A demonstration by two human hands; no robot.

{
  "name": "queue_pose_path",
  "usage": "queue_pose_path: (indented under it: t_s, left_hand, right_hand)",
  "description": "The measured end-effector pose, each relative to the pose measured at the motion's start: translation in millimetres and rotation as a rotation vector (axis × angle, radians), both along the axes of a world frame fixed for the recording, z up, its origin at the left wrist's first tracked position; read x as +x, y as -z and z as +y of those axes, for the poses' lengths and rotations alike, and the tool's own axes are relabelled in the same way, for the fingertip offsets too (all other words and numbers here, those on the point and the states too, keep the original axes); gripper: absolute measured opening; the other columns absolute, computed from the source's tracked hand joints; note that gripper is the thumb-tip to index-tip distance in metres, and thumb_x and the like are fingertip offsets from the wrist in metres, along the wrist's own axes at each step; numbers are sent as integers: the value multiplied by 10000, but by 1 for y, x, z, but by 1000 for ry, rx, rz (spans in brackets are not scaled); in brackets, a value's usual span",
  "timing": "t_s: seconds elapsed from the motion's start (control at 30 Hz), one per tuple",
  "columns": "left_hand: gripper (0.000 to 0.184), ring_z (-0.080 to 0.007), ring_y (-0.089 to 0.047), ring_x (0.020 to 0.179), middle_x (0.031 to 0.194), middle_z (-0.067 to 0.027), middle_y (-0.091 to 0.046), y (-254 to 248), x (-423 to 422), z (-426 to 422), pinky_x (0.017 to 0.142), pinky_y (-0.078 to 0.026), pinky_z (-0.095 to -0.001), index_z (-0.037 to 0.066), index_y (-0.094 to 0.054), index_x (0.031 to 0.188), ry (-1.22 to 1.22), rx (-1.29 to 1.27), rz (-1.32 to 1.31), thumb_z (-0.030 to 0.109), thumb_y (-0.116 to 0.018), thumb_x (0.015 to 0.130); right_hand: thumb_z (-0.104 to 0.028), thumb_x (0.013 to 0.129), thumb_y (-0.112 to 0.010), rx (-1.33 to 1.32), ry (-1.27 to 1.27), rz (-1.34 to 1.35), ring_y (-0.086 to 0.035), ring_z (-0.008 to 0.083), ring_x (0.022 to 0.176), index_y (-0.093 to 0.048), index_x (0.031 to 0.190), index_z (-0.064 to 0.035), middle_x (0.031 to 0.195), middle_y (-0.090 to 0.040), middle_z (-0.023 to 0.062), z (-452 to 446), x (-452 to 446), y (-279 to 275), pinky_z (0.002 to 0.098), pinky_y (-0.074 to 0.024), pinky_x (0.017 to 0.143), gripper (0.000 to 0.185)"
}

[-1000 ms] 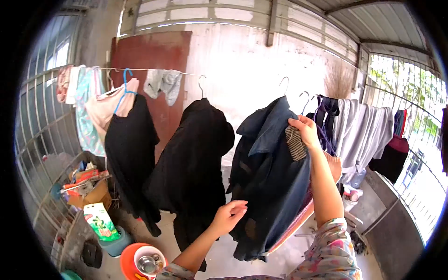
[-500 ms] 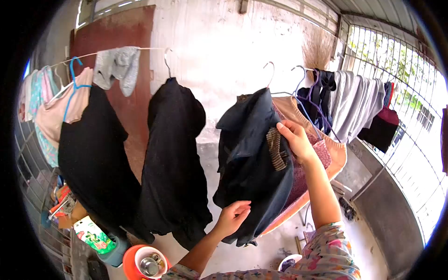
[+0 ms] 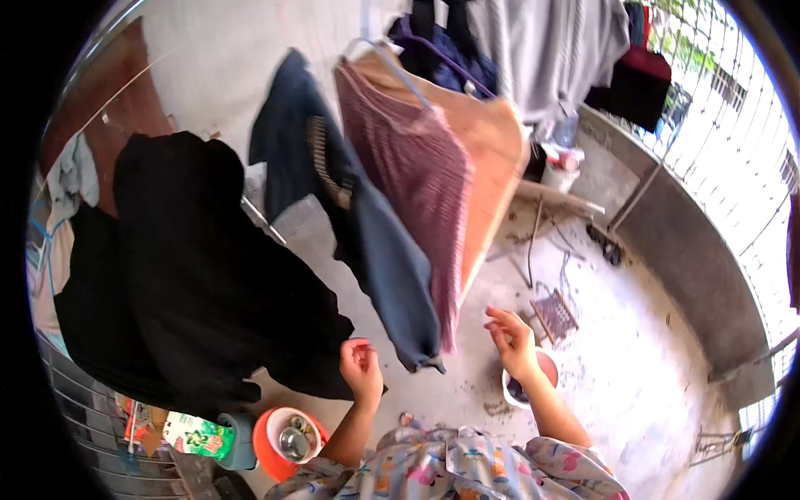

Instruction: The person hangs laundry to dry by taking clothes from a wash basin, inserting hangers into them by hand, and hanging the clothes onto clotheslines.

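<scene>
A dark blue garment (image 3: pixel 375 250) with a patterned strip hangs in the middle, beside a pink knitted top (image 3: pixel 408 154) and a peach garment (image 3: pixel 492 158). Below its lower right side, my right hand (image 3: pixel 512 342) is held apart from the cloth, fingers spread and holding nothing. My left hand (image 3: pixel 361 367) is near the lower edge of a black garment (image 3: pixel 192 267), its fingers curled; whether they touch that cloth cannot be made out.
An orange basin (image 3: pixel 265 446) and a detergent bag (image 3: pixel 198 435) are at the lower left. A white bucket (image 3: pixel 546 375) stands behind my right hand, near a small stool (image 3: pixel 556 317). Grey cloth (image 3: pixel 542 50) hangs at the top, and a barred window (image 3: pixel 708 167) lies right.
The view has tilted down and turned right. My right hand has let go of the dark blue garment and moved down. My left hand is now away from that garment, with its fingers curled.
</scene>
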State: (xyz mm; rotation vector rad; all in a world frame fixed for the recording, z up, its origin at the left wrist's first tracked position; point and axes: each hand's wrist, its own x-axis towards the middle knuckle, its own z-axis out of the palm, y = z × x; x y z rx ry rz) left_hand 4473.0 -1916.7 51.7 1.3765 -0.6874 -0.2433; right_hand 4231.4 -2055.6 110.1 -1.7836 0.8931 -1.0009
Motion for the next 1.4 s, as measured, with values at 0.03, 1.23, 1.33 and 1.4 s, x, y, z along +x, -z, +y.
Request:
queue_pose_path:
  t_s: [0.03,1.23,1.33,1.4]
  left_hand:
    - [109,-63,-507,740,853,-5,-540,8,-16,2,659,-421,-204,17,-530,958,-2,21,29,-46,-559,874]
    - [560,-294,-394,1329,1454,-233,-372,-269,-68,-192,1121,-280,-394,-38,-251,1459,241,-643,-245,112,-472,966]
    - [610,-319,-411,1317,1457,-254,-365,-270,-59,-199,1088,-320,-424,-54,-258,1444,351,-669,-354,64,-510,901]
    - [632,-296,-428,1294,1457,-238,-367,-278,-56,-204,1070,-339,-409,-77,-262,1437,279,-620,-582,202,-537,941]
  right_hand:
    - [10,902,-564,79,45,-12,-657,167,912,-588,1225,9,1066,-636,129,6,-30,25,281,-521,797,324]
    - [-86,721,-681,200,-512,-269,-569,174,592,-647,760,19,689,-602,80,-178,175,-294,327,-445,527,117]
    - [-118,789,-636,227,-603,-381,-498,108,553,-620,726,-14,649,-558,29,-187,165,-305,279,-390,503,123]
    - [-143,823,-647,182,-650,-422,-481,96,558,-614,771,-13,678,-556,16,-186,159,-320,270,-378,503,144]
